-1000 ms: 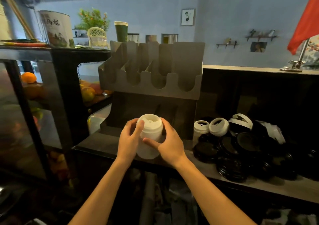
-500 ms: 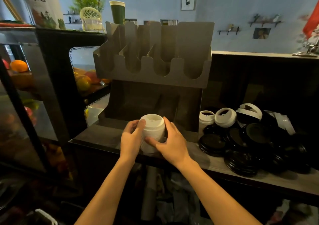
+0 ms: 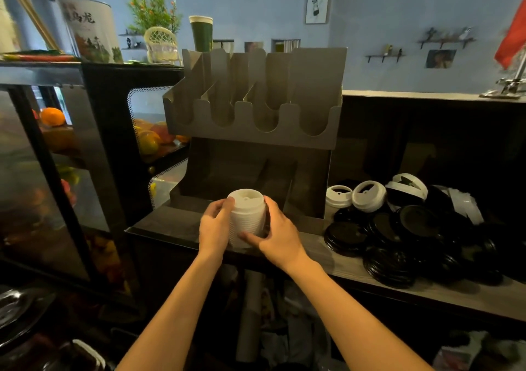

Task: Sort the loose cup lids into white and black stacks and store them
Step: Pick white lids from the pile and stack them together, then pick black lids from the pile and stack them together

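Ribbed white lid stack (image 3: 247, 217), upright on the near counter (image 3: 355, 268), is gripped between curled left hand (image 3: 214, 225) and right hand (image 3: 280, 235).

White lid stack (image 3: 247, 217), now lower and nearer the organizer (image 3: 256, 134) bottom bay.
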